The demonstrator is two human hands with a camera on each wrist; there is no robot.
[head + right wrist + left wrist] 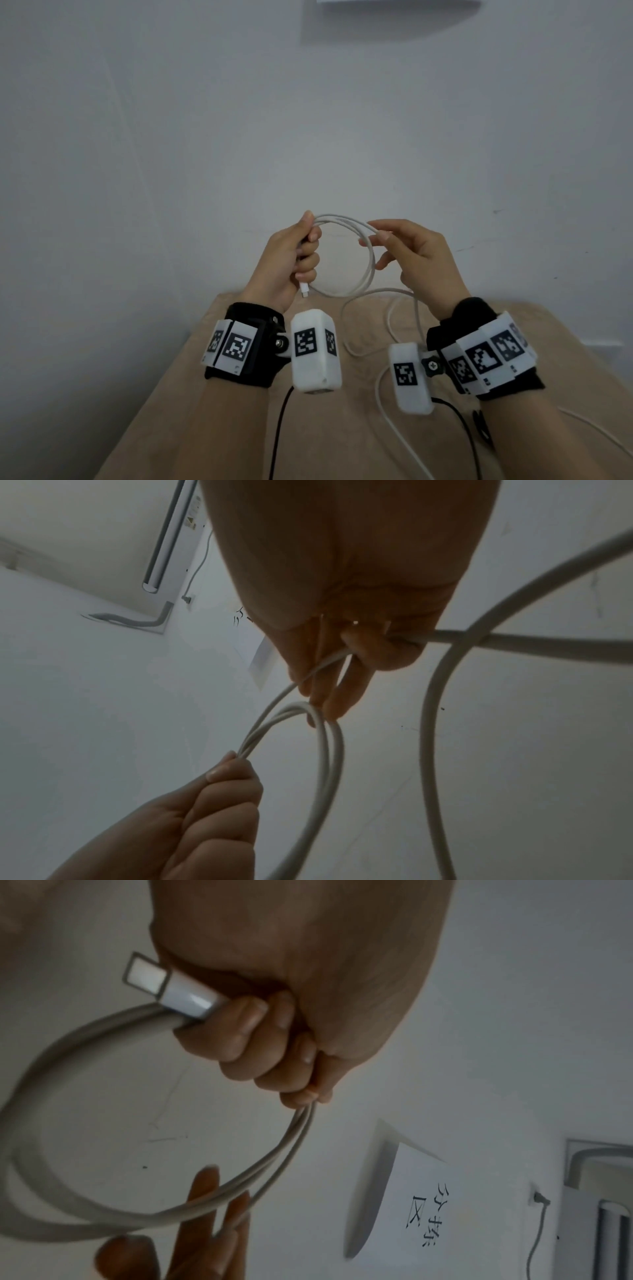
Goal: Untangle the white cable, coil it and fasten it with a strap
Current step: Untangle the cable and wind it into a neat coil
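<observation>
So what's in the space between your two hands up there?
Only the white cable: its coiled loops arc from the left hand, which grips them, to the right hand, which pinches a strand. The head view shows it best.

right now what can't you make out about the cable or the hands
- White cable: its far end runs off the head view's bottom edge.
- Strap: cannot be picked out in any view.
- Left hand: the cable stretch inside its fist is covered by fingers.
- Right hand: grip shadowed in the right wrist view.
</observation>
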